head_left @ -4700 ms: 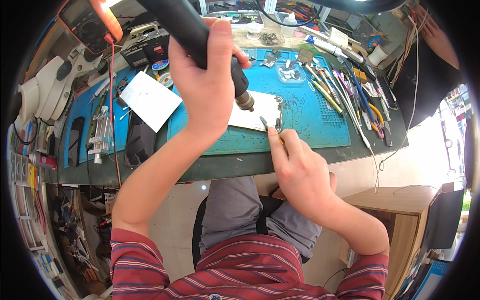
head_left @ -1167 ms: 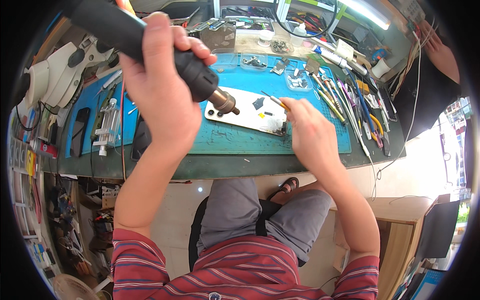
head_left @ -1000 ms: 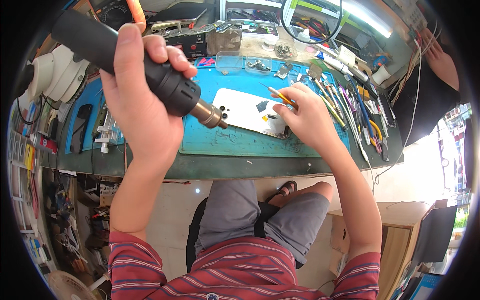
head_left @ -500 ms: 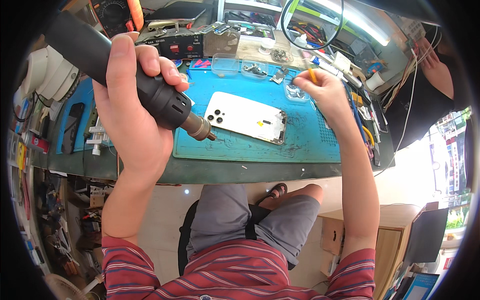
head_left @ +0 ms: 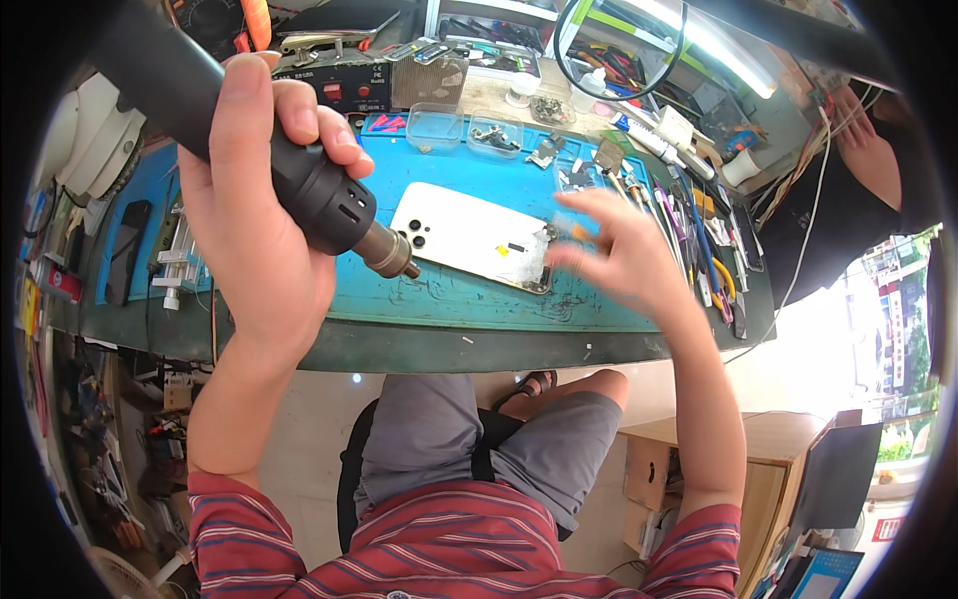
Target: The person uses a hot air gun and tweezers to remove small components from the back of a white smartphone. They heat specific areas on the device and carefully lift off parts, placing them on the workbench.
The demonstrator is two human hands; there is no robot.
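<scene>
My left hand [head_left: 264,210] is wrapped round a black hot air gun [head_left: 324,195], its metal nozzle angled down beside the camera end of a white smartphone [head_left: 469,235]. The phone lies camera side up on a blue work mat [head_left: 449,299], with bare greyish patches at its right end. My right hand [head_left: 629,250] hovers by that end, smeared by motion. Between its thumb and fingers shows a blurred thin tool with a yellow-orange part [head_left: 581,232]; its exact kind is unclear. No contact between this tool and the phone can be made out.
Clear plastic boxes [head_left: 436,145] with small parts stand behind the phone. Pliers and screwdrivers [head_left: 714,240] crowd the right side. A metal clamp fixture [head_left: 182,265] and a dark phone [head_left: 130,255] lie left. Another person's arm [head_left: 868,150] shows at far right.
My right hand has come down and left from the parts boxes to the phone's right end. The hot air gun stays close to the phone's camera end.
</scene>
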